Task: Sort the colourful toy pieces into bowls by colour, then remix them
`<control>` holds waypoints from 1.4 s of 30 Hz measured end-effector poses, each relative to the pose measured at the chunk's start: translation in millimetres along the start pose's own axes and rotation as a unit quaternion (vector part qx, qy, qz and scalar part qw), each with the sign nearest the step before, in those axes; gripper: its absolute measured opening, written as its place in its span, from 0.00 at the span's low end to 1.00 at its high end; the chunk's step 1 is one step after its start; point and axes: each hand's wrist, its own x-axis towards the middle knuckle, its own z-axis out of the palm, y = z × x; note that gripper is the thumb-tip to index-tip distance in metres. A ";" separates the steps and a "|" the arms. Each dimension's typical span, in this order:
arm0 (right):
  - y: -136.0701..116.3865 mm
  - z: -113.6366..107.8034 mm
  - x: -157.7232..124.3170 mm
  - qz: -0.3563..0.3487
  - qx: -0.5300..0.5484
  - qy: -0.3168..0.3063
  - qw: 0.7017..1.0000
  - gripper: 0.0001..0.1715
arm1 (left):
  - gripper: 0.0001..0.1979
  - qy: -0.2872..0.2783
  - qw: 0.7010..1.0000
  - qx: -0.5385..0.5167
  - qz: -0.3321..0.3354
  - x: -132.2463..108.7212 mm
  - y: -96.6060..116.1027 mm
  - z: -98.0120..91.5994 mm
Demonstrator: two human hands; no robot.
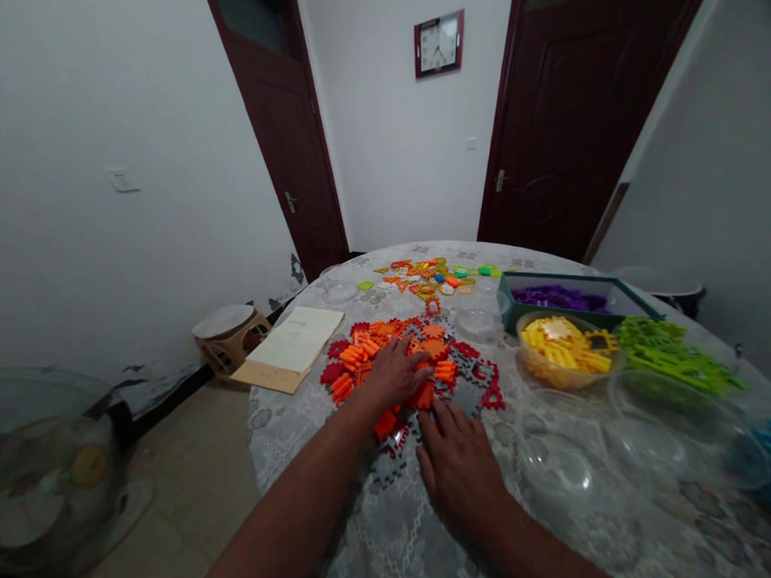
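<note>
A heap of orange plastic building pieces [371, 343] lies on the patterned tablecloth, mixed with red pieces [492, 385] and grey pieces [467, 397]. My left hand [395, 374] rests on top of the heap, its fingers stretched over the orange pieces and the thumb apart. I see nothing held in it, though its underside is hidden. Lower and to the right, my right hand [459, 452] lies palm down at the heap's near edge. Its fingers are spread, with the tips touching or just beside the grey and red pieces.
Right of the heap are a bowl of yellow pieces [564, 354], a green box [508, 310] with purple pieces, green pieces [674, 354] and clear plastic containers [556, 464]. An open notebook [295, 341] lies left. Mixed small pieces [424, 278] are scattered farther back.
</note>
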 end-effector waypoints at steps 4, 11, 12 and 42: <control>2.2 -5.9 0.7 0.003 0.006 0.005 1.000 0.24 | 0.23 0.000 1.000 0.001 0.017 -17.3 -0.6 -10.5; 9.6 -1.3 0.9 0.010 0.029 0.039 0.999 0.23 | 0.23 0.031 0.995 0.029 -0.089 -68.2 -17.0 -14.9; 9.8 -0.7 0.9 0.011 0.030 0.035 0.999 0.23 | 0.23 0.026 0.995 0.032 -0.096 -74.3 -20.4 -13.2; 10.0 6.0 -4.8 -0.006 0.045 0.010 0.999 0.25 | 0.21 0.075 0.987 0.007 -0.141 -115.5 -31.9 4.5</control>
